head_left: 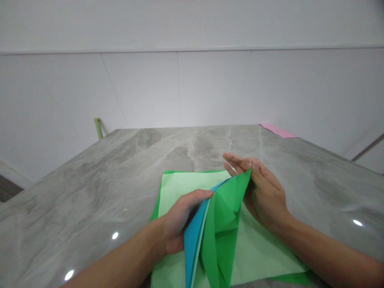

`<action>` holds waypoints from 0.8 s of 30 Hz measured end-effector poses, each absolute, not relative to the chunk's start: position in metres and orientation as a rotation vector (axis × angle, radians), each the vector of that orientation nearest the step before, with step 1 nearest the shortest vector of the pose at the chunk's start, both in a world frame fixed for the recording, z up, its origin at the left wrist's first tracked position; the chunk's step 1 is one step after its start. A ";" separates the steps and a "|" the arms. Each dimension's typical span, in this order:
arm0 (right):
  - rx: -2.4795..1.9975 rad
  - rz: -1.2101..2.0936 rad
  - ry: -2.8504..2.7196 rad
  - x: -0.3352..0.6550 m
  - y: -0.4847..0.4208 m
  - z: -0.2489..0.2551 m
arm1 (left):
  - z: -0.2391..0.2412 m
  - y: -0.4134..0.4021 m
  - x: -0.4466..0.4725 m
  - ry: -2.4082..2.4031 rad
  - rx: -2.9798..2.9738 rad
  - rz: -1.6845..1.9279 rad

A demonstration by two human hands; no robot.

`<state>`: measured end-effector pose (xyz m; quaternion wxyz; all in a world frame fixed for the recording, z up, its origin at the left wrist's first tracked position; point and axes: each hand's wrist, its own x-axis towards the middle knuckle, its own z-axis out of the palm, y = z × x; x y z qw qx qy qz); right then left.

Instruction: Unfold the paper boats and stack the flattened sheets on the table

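My left hand (180, 224) and my right hand (261, 192) hold up a folded stack of paper between them. Its near side shows a blue sheet (193, 236) and a bright green sheet (223, 224) with creases. The left hand's fingers are curled around the blue edge. The right hand pinches the green sheet's upper corner with its fingers pressed together and stretched forward. Below the hands, a pale green sheet (186, 186) lies flat on a darker green sheet (156, 210) on the grey marble table (90, 192).
A pink sheet (279, 130) lies at the table's far right corner. A small green upright object (98, 128) stands past the far left corner. White walls surround the table.
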<state>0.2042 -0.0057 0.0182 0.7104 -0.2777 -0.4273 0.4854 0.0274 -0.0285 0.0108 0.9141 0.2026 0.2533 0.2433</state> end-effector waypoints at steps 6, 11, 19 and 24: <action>-0.734 1.071 -0.876 0.209 -0.003 0.019 | 0.016 -0.027 0.029 0.703 0.438 0.568; -0.901 1.113 -0.866 0.209 -0.003 0.010 | 0.019 -0.026 0.030 0.722 0.538 0.720; -0.990 1.388 -0.981 0.209 -0.009 0.014 | 0.010 -0.019 0.031 0.846 0.613 0.885; -0.885 1.532 -1.071 0.209 -0.011 0.010 | 0.018 -0.017 0.027 0.935 0.730 0.896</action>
